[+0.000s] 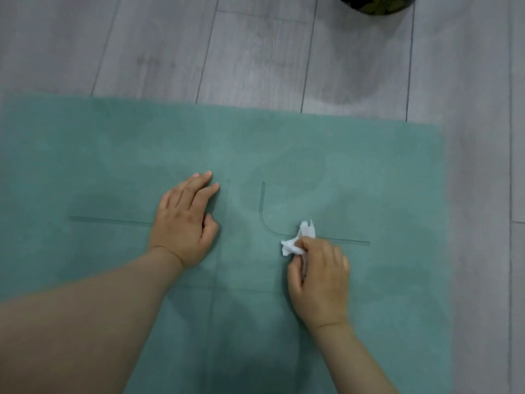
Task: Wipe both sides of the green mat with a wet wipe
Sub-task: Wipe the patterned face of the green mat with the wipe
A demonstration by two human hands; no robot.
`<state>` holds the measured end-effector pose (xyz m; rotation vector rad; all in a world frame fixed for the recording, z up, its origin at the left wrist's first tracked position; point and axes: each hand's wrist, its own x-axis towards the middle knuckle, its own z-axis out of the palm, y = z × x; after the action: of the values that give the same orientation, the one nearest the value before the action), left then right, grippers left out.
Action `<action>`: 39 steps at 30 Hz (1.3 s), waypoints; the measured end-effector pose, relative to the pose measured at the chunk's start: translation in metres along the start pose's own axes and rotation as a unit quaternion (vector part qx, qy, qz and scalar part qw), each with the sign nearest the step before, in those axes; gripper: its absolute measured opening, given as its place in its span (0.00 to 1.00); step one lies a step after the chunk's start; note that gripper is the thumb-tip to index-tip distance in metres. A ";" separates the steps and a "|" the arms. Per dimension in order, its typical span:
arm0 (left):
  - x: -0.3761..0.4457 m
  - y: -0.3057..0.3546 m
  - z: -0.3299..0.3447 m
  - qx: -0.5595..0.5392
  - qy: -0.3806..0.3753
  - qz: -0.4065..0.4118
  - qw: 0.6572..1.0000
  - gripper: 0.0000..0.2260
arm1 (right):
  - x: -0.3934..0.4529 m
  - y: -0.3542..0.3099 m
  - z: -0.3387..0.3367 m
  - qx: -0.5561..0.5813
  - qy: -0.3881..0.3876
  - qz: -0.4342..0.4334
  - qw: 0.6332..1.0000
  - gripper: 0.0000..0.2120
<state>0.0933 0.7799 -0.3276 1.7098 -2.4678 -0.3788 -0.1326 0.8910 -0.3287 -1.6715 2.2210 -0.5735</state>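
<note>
Fingers (315, 253) pinching crumpled white wet wipe (298, 240), left hand (186, 220) flat on green mat (369, 180)

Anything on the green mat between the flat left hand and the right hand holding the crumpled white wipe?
Head view: only bare green mat with printed lines between left hand and right hand gripping the crumpled white wipe.

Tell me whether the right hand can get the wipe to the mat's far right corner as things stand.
Probably yes. The right hand grips the wet wipe on the green mat, and only bare mat lies between it and that corner.
</note>
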 end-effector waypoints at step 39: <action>-0.001 -0.001 0.005 -0.009 0.031 0.006 0.999 0.26 | -0.081 0.108 -0.073 -0.100 0.191 0.400 0.891 0.10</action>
<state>0.0932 0.7813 -0.3323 1.6742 -2.4220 -0.3397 -0.2355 1.0048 -0.3174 -0.5827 3.0331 -0.4739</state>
